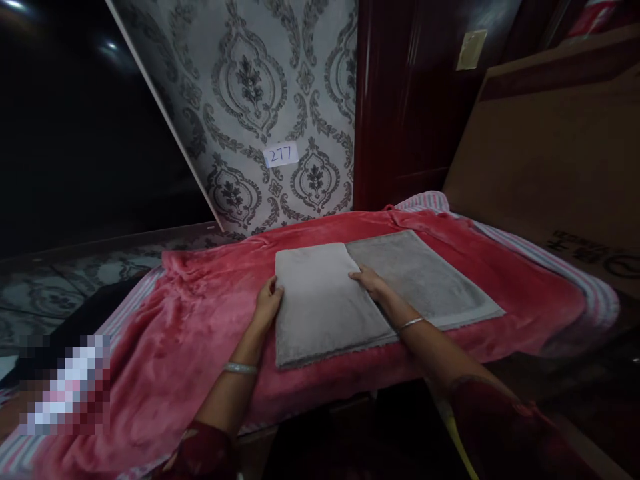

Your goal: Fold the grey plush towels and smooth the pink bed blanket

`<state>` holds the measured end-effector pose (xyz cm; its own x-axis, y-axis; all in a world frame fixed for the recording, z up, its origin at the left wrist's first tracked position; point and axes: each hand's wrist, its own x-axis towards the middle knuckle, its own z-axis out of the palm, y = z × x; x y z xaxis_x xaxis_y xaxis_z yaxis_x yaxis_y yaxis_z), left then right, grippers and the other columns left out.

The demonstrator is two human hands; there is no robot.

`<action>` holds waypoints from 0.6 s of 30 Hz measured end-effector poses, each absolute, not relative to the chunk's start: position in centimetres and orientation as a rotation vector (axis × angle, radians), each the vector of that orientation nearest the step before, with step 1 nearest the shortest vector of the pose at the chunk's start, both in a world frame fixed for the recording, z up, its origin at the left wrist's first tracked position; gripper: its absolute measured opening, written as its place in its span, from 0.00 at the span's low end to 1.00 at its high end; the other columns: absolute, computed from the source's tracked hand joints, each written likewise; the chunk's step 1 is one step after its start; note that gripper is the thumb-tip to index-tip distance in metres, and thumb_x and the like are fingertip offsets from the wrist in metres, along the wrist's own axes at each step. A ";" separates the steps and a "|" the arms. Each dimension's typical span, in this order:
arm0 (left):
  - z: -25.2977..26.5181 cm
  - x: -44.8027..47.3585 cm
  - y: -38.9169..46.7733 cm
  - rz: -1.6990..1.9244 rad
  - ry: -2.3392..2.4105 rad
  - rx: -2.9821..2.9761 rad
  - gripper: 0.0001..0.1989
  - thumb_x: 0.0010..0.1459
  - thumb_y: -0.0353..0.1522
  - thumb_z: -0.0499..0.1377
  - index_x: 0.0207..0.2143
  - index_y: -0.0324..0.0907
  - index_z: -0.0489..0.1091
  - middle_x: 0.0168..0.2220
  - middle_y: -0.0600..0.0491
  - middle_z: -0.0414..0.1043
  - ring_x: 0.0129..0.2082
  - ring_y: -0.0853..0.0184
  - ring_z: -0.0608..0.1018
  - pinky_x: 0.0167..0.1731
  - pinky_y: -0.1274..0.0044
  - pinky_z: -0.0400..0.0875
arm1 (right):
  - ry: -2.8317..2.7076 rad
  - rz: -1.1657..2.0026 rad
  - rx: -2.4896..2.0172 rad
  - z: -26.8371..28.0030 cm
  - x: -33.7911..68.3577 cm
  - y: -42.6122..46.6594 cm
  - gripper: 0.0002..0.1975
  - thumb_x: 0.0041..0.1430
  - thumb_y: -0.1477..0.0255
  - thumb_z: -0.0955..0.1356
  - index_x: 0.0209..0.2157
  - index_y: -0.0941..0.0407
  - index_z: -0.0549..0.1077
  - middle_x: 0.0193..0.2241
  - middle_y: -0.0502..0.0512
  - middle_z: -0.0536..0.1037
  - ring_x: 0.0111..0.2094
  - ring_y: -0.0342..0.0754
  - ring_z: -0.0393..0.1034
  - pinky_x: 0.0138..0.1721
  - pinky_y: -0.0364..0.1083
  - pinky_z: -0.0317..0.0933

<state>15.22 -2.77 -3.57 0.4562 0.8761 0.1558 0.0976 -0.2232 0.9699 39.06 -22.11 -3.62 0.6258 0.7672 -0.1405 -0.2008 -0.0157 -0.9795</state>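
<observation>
Left hand (pixel 270 301) and right hand (pixel 371 281) on gray cloth (pixel 323 310) atop a red blanket (pixel 215 310)

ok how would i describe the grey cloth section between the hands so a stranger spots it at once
Find the red blanket spread below the patterned wall. On it lies grey cloth; look at its left section, between the left hand and right hand. Unlike the right section, it has a hand at each side edge.

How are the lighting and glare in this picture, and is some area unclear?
Head view: dim light overall; small glare spots on the black panel; deep shadow below the red blanket; a pixelated patch at lower left hides detail; the gray cloth shows plainly.
</observation>
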 end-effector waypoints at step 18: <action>-4.4 14.1 -4.4 0.797 0.847 1.649 0.38 0.51 0.41 0.68 0.62 0.38 0.64 0.33 0.52 0.77 0.29 0.64 0.78 0.31 0.75 0.73 | -0.570 0.735 -1.664 -3.6 39.9 -24.2 0.23 0.55 0.75 0.69 0.53 0.57 0.76 0.39 0.53 0.83 0.36 0.49 0.75 0.45 0.49 0.70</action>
<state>14.07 -4.45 -4.41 0.5244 0.8474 0.0835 0.1353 -0.1797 0.9744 39.92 -24.21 -3.60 0.6833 0.7112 -0.1651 -0.0173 -0.2103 -0.9775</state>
